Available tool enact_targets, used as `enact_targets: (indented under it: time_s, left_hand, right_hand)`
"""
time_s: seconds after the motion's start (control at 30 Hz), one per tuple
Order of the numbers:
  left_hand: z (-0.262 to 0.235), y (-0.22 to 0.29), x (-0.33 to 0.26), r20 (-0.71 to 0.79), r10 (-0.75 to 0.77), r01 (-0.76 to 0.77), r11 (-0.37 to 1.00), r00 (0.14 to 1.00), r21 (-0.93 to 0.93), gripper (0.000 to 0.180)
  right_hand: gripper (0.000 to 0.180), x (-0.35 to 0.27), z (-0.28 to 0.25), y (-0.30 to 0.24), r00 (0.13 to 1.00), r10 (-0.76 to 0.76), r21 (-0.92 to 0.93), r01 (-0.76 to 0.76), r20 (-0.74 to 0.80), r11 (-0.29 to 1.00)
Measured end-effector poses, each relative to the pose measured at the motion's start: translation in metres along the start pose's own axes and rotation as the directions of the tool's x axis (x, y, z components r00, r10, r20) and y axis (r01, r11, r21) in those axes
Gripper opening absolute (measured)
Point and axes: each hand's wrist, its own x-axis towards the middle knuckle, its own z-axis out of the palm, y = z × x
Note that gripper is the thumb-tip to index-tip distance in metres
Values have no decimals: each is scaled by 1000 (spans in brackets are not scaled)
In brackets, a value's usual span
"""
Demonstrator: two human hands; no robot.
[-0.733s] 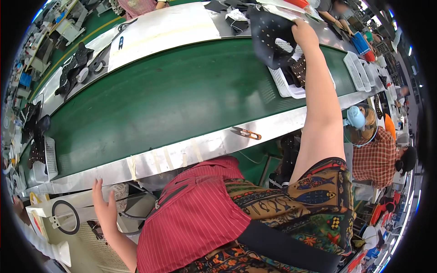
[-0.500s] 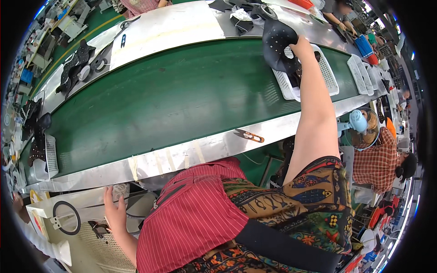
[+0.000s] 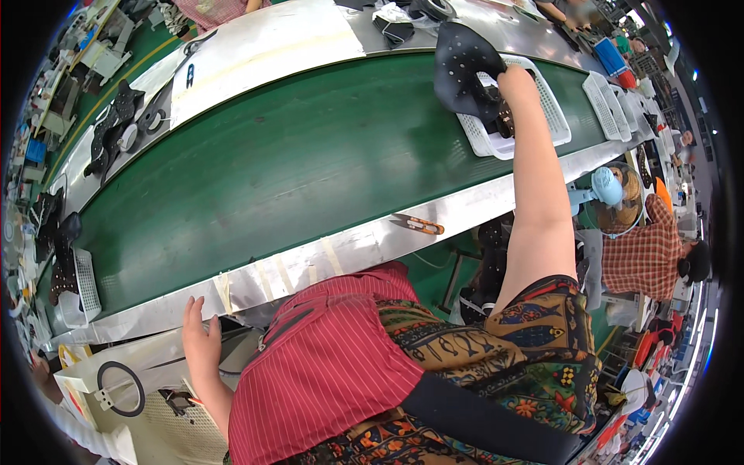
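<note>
My right hand [image 3: 518, 85] reaches far out over a white plastic basket [image 3: 556, 110] on the green belt. Its fingers are closed on the edge of a curved black piece of material [image 3: 463, 68] dotted with light spots. That piece tilts up over the basket's left side, and more dark dotted material shows below it, partly hidden by my hand and forearm. My left hand [image 3: 201, 337] is empty, its fingers apart, near the belt's front metal edge. Orange-handled thread snips [image 3: 418, 225] lie on that metal edge between my two arms.
Another white basket [image 3: 85, 283] with dark pieces stands at the belt's left end. More white baskets [image 3: 607, 108] sit at the right. Below them are a blue fan [image 3: 608, 186] and a person in a checked shirt [image 3: 639, 252]. A black ring [image 3: 121, 389] is near my left hand.
The whole view has shifted slightly. My right hand stays over the basket with the black dotted piece, which has tilted a little. My left hand remains spread near the belt edge.
</note>
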Motion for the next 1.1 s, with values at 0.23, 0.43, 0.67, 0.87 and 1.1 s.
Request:
enact_targets:
  time_s: [0.23, 0.43, 0.67, 0.87, 1.1]
  left_hand:
    - [4, 4, 4, 1, 25, -25, 999, 1000, 28, 42]
    - [16, -9, -11, -8, 15, -15, 999, 1000, 38, 40]
    - [31, -13, -19, 92, -22, 24, 1000, 995, -12, 38]
    - [30, -5, -22, 120, -93, 102, 992, 988, -73, 36]
    - [34, -23, -37, 89, -72, 74, 997, 993, -26, 35]
  right_hand:
    - [66, 15, 48, 8, 995, -71, 347, 91, -70, 933]
    - [57, -55, 57, 37, 998, -20, 212, 34, -67, 977]
    - [24, -123, 121, 35, 940, -281, 51, 295, -192, 954]
    - [31, -194, 120, -78, 937, -335, 282, 349, -98, 894]
    - [34, -254, 115, -190, 842, -539, 441, 490, -18, 752]
